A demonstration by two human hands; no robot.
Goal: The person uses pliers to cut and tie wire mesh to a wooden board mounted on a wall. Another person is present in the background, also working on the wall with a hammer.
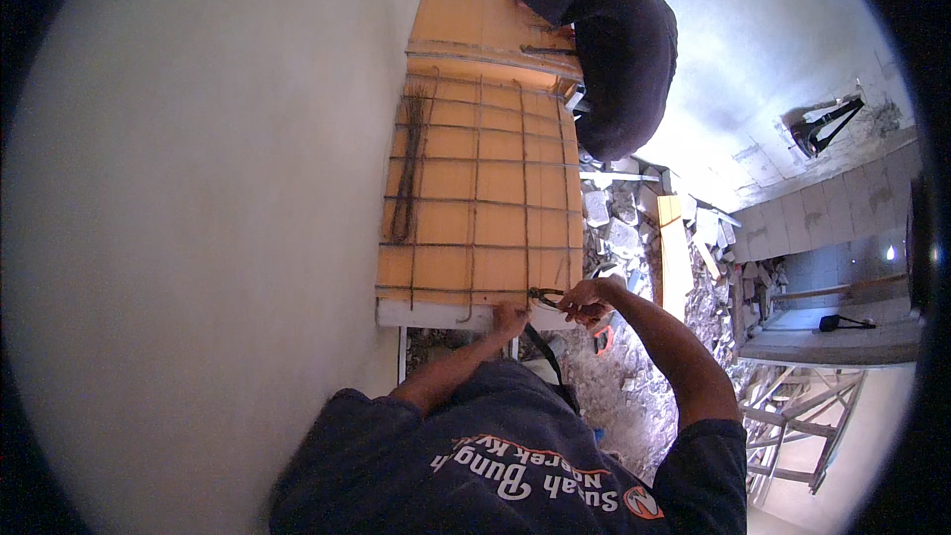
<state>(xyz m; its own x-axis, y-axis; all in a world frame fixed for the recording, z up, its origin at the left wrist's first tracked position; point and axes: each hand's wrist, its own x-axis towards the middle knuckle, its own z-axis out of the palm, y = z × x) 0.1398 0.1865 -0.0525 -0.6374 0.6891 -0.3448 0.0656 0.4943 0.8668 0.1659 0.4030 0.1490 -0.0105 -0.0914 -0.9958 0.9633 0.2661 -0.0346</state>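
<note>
A grid of thin steel rebar (476,159) lies over an orange board (500,188). My right hand (586,303) grips the handles of dark pincers (546,295), their jaws at a bar near the board's near right corner. Just left of them, my left hand (510,318) is closed at the near edge, by the end of a lengthwise bar. Whatever its fingers hold is too small to make out. A bundle of thin tie wire (407,173) rests along the left side of the grid.
Another person (624,50) crouches at the far end, one hand on a second orange board (466,5). A plain wall (218,188) runs close along the left. Rubble (622,233) and a plank (675,248) lie lower down at right, beside a wooden frame (807,426).
</note>
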